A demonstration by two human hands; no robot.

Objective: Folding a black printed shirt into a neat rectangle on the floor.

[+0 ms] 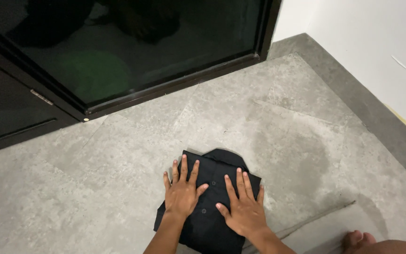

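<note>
A black button-up shirt [214,169] lies folded into a small rectangle on the grey floor, collar end pointing away from me. My left hand [182,192] rests flat on its left half with fingers spread. My right hand [244,207] lies flat on its right half, fingers apart and pointing away. Both palms press down on the fabric; neither hand grips anything.
The grey concrete-look floor [283,127] stretches around the shirt. A dark glass sliding door with a black frame [165,89] runs across the back. A white wall with a grey skirting [372,103] closes the right side. My bare foot [359,240] shows at the lower right.
</note>
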